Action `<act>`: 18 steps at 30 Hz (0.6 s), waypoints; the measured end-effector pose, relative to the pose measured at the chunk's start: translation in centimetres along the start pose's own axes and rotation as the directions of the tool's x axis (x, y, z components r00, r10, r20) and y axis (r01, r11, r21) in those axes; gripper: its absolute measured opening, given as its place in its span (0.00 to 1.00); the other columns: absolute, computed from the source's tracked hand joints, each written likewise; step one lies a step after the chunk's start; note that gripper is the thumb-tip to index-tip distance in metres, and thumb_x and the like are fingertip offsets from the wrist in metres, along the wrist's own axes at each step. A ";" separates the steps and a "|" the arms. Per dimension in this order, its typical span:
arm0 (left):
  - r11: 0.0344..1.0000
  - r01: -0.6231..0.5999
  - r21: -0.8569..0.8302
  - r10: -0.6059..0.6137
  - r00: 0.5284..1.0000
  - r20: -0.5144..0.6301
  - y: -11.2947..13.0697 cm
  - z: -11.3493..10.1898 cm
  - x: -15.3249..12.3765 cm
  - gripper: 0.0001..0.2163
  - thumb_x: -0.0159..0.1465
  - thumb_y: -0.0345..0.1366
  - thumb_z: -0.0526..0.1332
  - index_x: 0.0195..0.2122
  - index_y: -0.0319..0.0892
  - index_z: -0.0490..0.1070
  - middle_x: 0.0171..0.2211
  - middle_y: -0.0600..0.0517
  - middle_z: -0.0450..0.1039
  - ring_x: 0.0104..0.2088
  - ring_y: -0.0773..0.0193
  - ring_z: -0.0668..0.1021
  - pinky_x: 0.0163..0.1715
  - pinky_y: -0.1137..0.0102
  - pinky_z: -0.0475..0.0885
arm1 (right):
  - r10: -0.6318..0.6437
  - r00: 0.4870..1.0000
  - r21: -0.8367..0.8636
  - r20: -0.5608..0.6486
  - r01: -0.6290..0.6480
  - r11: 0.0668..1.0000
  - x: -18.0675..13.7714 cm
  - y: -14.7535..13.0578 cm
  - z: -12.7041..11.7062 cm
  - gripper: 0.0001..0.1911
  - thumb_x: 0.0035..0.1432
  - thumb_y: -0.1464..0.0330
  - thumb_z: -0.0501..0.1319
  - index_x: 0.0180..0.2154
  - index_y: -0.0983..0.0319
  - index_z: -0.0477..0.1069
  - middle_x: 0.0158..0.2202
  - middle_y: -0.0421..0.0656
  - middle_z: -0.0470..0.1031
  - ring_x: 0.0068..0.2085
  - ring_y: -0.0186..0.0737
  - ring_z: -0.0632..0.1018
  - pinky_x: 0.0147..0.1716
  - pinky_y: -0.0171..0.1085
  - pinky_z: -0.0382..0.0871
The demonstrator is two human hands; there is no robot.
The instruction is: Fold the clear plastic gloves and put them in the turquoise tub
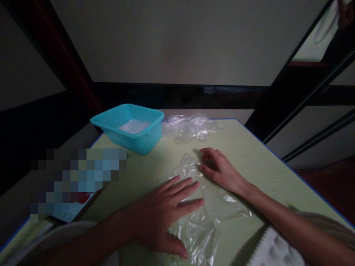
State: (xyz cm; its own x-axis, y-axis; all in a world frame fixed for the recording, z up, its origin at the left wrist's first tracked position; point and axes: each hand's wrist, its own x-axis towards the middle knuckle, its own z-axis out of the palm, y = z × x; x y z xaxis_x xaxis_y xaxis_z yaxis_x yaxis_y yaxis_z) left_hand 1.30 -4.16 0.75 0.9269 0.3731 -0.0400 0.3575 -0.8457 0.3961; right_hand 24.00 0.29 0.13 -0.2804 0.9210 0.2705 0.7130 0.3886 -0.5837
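A thin, clear plastic bag [194,225] lies spread and wrinkled on the pale yellow-green table [238,147]. My left hand [163,214] rests flat on it, palm down, with the fingers stretched to the right and the thumb apart. Over the bag's upper right part is my right hand [222,170], its fingers loosely curved and the thumb separated from them. I see nothing between the right fingers. Whether the right fingertips touch the plastic is hard to tell.
A turquoise plastic basin [152,138] with whitish, film-like material inside stands at the back left. Beside it is a crumpled heap of clear plastic bags [194,127]. A partly pixelated phone-like device [69,207] lies at the left edge. A wall panel [177,48] rises behind the table.
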 end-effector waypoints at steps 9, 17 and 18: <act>1.000 0.001 -0.004 -0.001 1.000 -0.018 0.1 0.0 0.1 0.38 0.56 0.58 0.57 0.63 0.45 0.49 0.65 0.42 0.40 0.64 0.46 0.47 0.61 0.50 0.42 | -0.065 0.993 0.479 0.098 0.010 0.878 -0.3 -0.6 1.1 0.22 0.46 0.72 0.59 0.45 0.61 0.59 0.31 0.37 0.64 0.30 0.33 0.69 0.31 0.34 0.64; 1.000 0.011 0.017 -0.012 1.000 0.024 0.0 -0.1 0.3 0.38 0.57 0.58 0.56 0.64 0.45 0.48 0.66 0.41 0.37 0.65 0.48 0.44 0.61 0.49 0.40 | -0.017 0.981 0.543 0.194 -0.093 0.834 -0.4 -1.3 0.7 0.31 0.46 0.73 0.60 0.54 0.62 0.55 0.27 0.37 0.71 0.28 0.33 0.71 0.30 0.34 0.65; 1.000 0.012 0.018 -0.012 1.000 0.023 0.0 -0.1 0.3 0.38 0.56 0.58 0.56 0.64 0.45 0.47 0.66 0.42 0.37 0.65 0.48 0.44 0.61 0.49 0.40 | -0.014 0.982 0.545 0.188 -0.093 0.834 -0.4 -1.2 0.6 0.32 0.46 0.74 0.60 0.54 0.63 0.55 0.26 0.36 0.70 0.27 0.33 0.70 0.29 0.34 0.65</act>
State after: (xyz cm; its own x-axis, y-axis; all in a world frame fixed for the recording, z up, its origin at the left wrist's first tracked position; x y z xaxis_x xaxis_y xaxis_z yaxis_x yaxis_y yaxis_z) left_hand 1.54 -4.06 0.85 0.9249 0.3745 -0.0654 0.3703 -0.8482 0.3788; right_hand 22.84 -0.51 0.32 -0.4061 0.9046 0.1296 0.2703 0.2543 -0.9286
